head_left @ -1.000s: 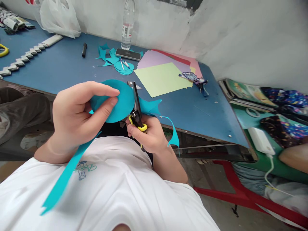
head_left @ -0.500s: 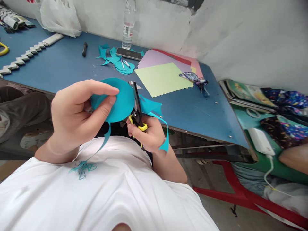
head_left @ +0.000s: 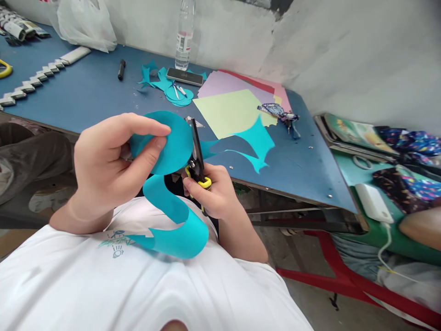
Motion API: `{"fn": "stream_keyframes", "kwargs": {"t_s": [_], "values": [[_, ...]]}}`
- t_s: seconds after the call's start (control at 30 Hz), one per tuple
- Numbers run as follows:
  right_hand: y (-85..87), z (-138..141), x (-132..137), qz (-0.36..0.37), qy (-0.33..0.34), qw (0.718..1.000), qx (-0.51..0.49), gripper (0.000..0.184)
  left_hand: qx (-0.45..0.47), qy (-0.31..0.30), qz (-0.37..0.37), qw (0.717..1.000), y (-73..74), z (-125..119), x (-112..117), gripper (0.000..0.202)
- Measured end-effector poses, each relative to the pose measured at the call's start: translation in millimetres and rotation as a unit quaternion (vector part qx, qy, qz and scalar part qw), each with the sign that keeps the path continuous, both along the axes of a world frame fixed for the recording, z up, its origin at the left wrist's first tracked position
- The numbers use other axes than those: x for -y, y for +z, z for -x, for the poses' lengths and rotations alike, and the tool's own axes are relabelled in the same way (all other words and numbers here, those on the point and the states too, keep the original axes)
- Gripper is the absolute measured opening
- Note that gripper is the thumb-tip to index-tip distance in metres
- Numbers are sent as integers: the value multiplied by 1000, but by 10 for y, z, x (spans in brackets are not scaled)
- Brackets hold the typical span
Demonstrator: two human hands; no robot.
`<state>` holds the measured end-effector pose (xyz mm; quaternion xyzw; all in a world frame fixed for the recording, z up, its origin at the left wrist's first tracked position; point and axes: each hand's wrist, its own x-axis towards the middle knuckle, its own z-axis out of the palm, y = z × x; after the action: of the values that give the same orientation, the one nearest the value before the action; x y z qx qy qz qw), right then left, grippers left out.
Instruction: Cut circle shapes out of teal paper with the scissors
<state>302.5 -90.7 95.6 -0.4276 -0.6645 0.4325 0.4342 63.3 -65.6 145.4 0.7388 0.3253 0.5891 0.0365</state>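
Teal paper disc (head_left: 174, 145), plain. Scissors (head_left: 197, 158): black blades, yellow handles. Blue counter (head_left: 86, 99). At 12 o'clock, pale green sheet (head_left: 229, 112) over lilac, red, pink sheets. White shirt (head_left: 138, 285), small teal print. Red frame at 4 o'clock.

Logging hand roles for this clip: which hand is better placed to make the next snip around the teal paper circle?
The right hand. It already grips the scissors, whose blades sit at the edge of the teal circle. The left hand is busy pinching the circle, so it probably suits turning the paper.
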Motion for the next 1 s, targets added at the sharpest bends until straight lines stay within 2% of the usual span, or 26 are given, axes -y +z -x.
{"fn": "stream_keyframes", "kwargs": {"t_s": [0.23,0.4,0.5,0.63,0.77,0.83,0.93,1.0], "values": [[-3,-4,5,1,3,1000,3,42,34,-2,-55,998,-97,-41,-114,18],[-17,-1,4,12,8,1000,-5,39,29,-3,-22,999,-91,-54,-86,21],[-6,-10,-1,13,15,1000,-2,38,18,14,-39,999,-70,-25,-50,15],[-1,-21,-7,9,18,1000,11,41,-45,-1,50,998,46,-17,41,13],[-7,-22,-5,3,20,1000,17,44,-27,-11,4,1000,199,-249,26,32],[-6,-18,0,4,19,1000,18,48,-23,-16,-7,1000,242,-408,-41,35],[8,-8,12,10,17,1000,13,47,-22,-23,-3,999,224,-522,-140,35],[23,-3,19,11,14,1000,9,44,-19,-30,1,999,152,-462,-177,34]]}}
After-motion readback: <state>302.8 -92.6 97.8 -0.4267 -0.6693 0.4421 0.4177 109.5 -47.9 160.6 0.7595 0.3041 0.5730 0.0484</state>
